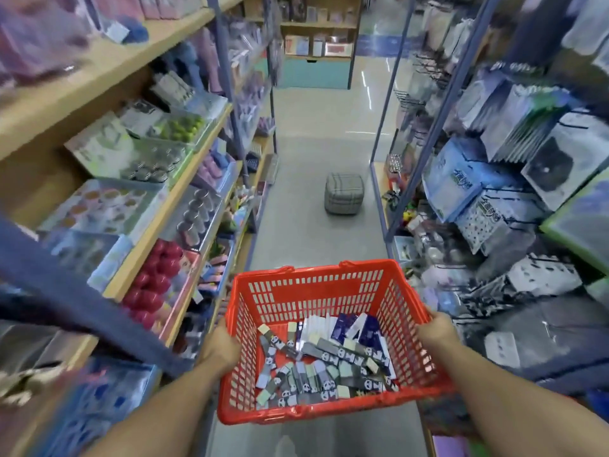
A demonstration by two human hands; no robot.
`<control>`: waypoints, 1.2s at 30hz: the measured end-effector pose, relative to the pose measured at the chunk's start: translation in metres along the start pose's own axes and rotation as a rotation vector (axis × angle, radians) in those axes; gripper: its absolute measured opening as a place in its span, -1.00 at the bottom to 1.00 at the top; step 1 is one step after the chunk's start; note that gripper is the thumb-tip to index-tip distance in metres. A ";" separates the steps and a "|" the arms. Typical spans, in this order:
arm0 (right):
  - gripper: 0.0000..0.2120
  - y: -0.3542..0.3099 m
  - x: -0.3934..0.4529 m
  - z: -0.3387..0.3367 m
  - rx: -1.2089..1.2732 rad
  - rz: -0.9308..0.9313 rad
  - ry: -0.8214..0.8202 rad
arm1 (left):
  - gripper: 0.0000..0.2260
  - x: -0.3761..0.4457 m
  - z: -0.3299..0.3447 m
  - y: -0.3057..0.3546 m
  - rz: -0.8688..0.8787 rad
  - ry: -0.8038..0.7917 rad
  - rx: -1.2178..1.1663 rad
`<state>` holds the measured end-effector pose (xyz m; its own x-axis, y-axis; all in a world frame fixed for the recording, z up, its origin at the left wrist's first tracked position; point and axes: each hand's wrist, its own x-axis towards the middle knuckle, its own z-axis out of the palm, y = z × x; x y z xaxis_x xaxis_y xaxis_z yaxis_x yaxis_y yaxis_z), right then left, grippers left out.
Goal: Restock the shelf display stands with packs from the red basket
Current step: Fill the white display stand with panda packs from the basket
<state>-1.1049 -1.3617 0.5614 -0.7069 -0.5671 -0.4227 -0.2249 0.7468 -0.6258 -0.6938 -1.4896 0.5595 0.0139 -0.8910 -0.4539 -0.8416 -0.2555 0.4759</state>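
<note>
A: Red basket (329,291) carried mid-aisle, gripped at both side rims: left hand (220,347), right hand (436,331), fingers curled over the edges.
B: Packs (324,361) piled inside. Floor (316,225) ahead open between shelves (158,206); grey pouf (344,193) noted.

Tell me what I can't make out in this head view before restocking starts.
- Shelf goods on both sides: motion-blurred, labels unreadable.
- Packs in the red basket: print too small, lower layers buried.
- Left hand and right hand: fingertips hidden behind basket walls.
- Target display stands: cannot be identified.
</note>
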 end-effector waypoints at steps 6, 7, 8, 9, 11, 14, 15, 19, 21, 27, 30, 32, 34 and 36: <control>-0.64 -0.092 0.151 0.004 -0.012 0.035 0.018 | -0.68 0.141 -0.034 0.116 0.032 0.009 0.055; -0.61 -0.107 0.177 0.006 0.006 0.040 0.015 | -0.68 0.168 -0.034 0.132 0.028 0.015 0.061; -0.62 -0.121 0.204 0.009 0.018 0.038 -0.008 | -0.67 0.194 -0.034 0.149 0.019 0.017 0.068; -0.64 -0.132 0.238 0.015 0.034 0.041 -0.018 | -0.67 0.220 -0.034 0.167 0.009 0.024 0.081; -0.67 -0.168 0.289 0.019 0.060 0.047 -0.043 | -0.65 0.269 -0.034 0.203 -0.009 0.057 0.119; -0.76 -0.219 0.372 0.024 0.089 0.066 -0.096 | -0.62 0.334 -0.038 0.255 -0.042 0.076 0.140; -0.75 -0.243 0.392 0.023 0.096 0.064 -0.113 | -0.61 0.352 -0.041 0.271 -0.052 0.080 0.133; -0.73 -0.339 0.473 0.015 0.101 0.003 -0.150 | -0.54 0.420 -0.063 0.333 -0.084 0.077 0.056; -0.68 -0.381 0.522 0.015 0.069 -0.022 -0.140 | -0.54 0.458 -0.075 0.359 -0.090 0.082 0.007; -0.60 -0.517 0.648 0.039 -0.021 -0.114 -0.153 | -0.71 0.594 -0.093 0.427 -0.085 0.119 -0.078; -0.55 -0.586 0.702 0.057 -0.024 -0.114 -0.164 | -0.68 0.674 -0.100 0.454 -0.065 0.117 -0.114; -0.56 -0.629 0.745 0.073 -0.053 -0.109 -0.156 | -0.63 0.733 -0.107 0.468 -0.096 0.079 -0.120; -0.55 -0.671 0.783 0.088 -0.078 -0.115 -0.150 | -0.58 0.781 -0.118 0.486 -0.120 0.056 -0.124; -0.56 -0.710 0.816 0.099 -0.105 -0.096 -0.170 | -0.56 0.814 -0.132 0.508 -0.159 0.047 -0.175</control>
<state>-1.4553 -2.3886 0.5958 -0.5578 -0.6809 -0.4746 -0.3608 0.7138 -0.6002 -1.0388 -2.3945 0.5309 0.1671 -0.8498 -0.5000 -0.7202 -0.4515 0.5267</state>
